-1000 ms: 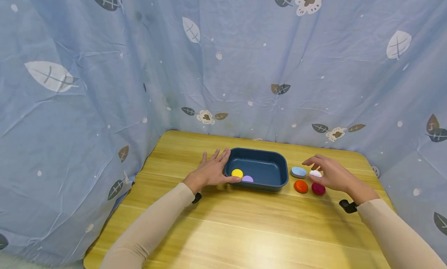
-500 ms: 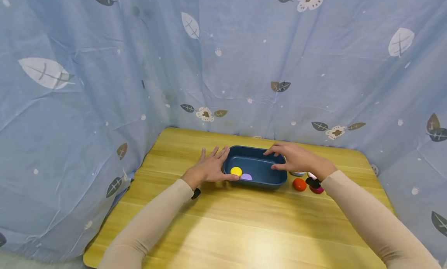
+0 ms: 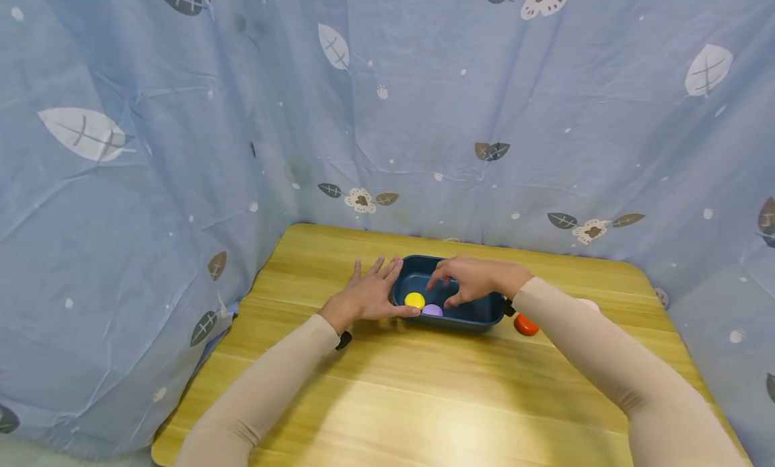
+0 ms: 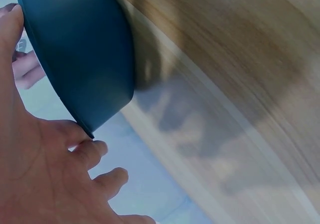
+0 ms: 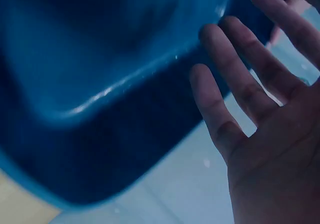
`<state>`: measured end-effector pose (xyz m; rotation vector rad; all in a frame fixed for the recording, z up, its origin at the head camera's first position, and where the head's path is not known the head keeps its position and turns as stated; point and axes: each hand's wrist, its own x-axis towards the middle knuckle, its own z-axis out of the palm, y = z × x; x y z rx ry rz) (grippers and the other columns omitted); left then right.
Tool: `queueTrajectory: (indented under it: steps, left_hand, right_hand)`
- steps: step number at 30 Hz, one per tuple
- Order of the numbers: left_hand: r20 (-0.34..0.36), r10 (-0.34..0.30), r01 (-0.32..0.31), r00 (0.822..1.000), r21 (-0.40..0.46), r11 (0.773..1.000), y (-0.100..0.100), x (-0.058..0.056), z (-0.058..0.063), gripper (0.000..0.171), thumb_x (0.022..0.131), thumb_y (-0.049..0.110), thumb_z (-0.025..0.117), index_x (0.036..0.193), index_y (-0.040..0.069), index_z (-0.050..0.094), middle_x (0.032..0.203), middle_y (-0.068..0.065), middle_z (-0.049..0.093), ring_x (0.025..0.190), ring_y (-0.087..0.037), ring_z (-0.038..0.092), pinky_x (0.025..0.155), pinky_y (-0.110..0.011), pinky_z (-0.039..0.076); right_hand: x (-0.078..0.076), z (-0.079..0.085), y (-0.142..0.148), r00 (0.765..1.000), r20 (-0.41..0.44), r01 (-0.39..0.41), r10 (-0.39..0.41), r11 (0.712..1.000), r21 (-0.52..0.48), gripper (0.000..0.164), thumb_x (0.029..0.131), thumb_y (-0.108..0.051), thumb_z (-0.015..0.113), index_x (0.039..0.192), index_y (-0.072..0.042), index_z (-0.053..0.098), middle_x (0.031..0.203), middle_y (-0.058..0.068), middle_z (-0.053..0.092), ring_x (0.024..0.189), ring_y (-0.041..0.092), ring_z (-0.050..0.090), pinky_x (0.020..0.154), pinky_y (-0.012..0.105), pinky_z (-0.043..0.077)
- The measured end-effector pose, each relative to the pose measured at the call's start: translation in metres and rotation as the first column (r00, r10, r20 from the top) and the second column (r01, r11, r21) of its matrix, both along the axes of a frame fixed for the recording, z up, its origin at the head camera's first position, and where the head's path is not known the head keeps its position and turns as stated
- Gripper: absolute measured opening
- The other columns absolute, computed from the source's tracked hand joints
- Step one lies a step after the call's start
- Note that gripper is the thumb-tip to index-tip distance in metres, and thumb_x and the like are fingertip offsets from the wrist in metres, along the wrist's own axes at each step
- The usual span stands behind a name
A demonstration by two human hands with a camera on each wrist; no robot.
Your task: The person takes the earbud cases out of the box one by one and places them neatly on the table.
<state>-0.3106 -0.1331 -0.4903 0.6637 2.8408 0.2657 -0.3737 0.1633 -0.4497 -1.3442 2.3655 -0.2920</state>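
Observation:
A dark blue rectangular tray (image 3: 459,327) stands in the middle of the wooden table. Spread out at its left end is my left hand (image 3: 372,297), thumb along the near rim and fingers by the left rim; the left wrist view shows the tray's outer wall (image 4: 82,58) beside the hand. Over the inside of the tray is my right hand (image 3: 469,278), its fingers loosely bent and apart with nothing between them. Below its fingertips a yellow rounded piece (image 3: 414,301) and a purple rounded piece (image 3: 432,310) lie by the near left corner.
An orange-red rounded piece (image 3: 525,325) lies on the table right of the tray. A whitish piece (image 3: 588,305) shows past the right sleeve (image 3: 581,336), which covers the area between. Patterned blue cloth (image 3: 424,117) hangs behind and at both sides of the table (image 3: 387,393).
My right hand has moved left, from above the pieces on the right to over the tray, and its forearm now covers some of them. My left hand stays at the tray's left end.

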Motion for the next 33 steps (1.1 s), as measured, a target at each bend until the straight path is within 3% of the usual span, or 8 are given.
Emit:
queueTrajectory:
  steps: [8,16,23,33]
  left_hand:
    - [-0.004,0.0,0.0,1.0,0.02,1.0,0.002,0.0,0.001,0.13,0.098,0.098,0.056,0.19,0.018,0.01,0.2,-0.005,0.012,0.186,-0.041,0.011,0.143,-0.084,0.001]
    - [-0.002,-0.013,0.013,1.0,0.01,1.0,0.001,0.0,-0.006,0.131,0.098,0.1,0.053,0.19,0.018,0.009,0.2,-0.006,0.011,0.186,-0.041,0.011,0.143,-0.084,0.0]
    - [-0.006,-0.012,0.012,1.0,0.013,1.0,0.001,0.0,-0.008,0.13,0.099,0.099,0.054,0.19,0.017,0.01,0.2,-0.006,0.011,0.186,-0.042,0.012,0.142,-0.085,0.002]
    - [0.006,0.012,-0.012,1.0,0.021,1.0,-0.002,-0.002,-0.007,0.134,0.096,0.102,0.053,0.19,0.019,0.007,0.2,-0.004,0.011,0.186,-0.039,0.01,0.143,-0.083,0.001]
  right_hand:
    - [-0.006,-0.014,-0.023,0.992,0.105,-0.082,0.074,0.994,0.074,0.042,0.103,-0.017,0.092,0.142,-0.025,0.083,0.143,-0.004,0.078,0.129,0.02,0.076,0.115,0.039,0.066]
    - [-0.007,-0.027,-0.034,0.99,0.091,-0.118,0.11,0.989,0.088,0.044,0.099,-0.013,0.096,0.14,-0.024,0.084,0.137,-0.001,0.076,0.119,0.016,0.079,0.108,0.033,0.068]
    - [-0.006,-0.03,-0.034,0.991,0.083,-0.113,0.106,0.99,0.09,0.036,0.1,-0.016,0.095,0.133,-0.025,0.084,0.128,-0.002,0.078,0.109,0.011,0.078,0.1,0.027,0.068]
    - [-0.003,-0.022,-0.018,1.0,0.012,-0.011,0.011,0.999,-0.049,0.04,0.101,-0.02,0.094,0.14,-0.019,0.084,0.122,0.0,0.073,0.103,0.012,0.071,0.095,0.03,0.065]
